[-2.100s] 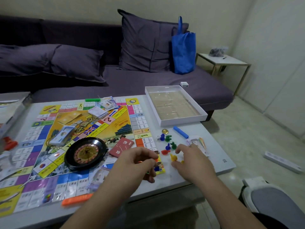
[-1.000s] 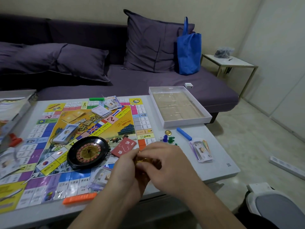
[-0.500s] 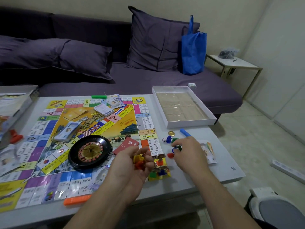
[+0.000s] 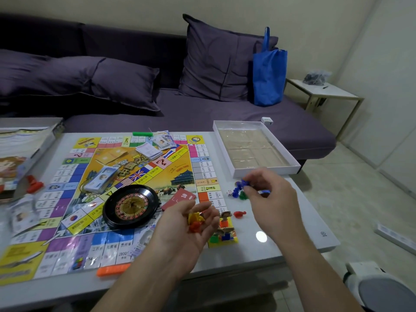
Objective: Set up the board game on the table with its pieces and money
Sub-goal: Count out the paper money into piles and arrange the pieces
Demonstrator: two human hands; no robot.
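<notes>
On the counter [image 4: 281,242] the game board [image 4: 94,199] lies unfolded, while the left hand [image 4: 186,230] cups yellow and red pawns [image 4: 195,221] and the right hand [image 4: 267,199] pinches a blue pawn [image 4: 244,183]; other pawns remain loose.

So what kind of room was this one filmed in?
Most likely a home living room: a purple sofa with cushions runs behind the low white table carrying the game board, and a small side table stands in the corner.

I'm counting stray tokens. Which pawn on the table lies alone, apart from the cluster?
The red pawn, alone on the bare table; the blue and green pawns cluster beside the die.
</notes>
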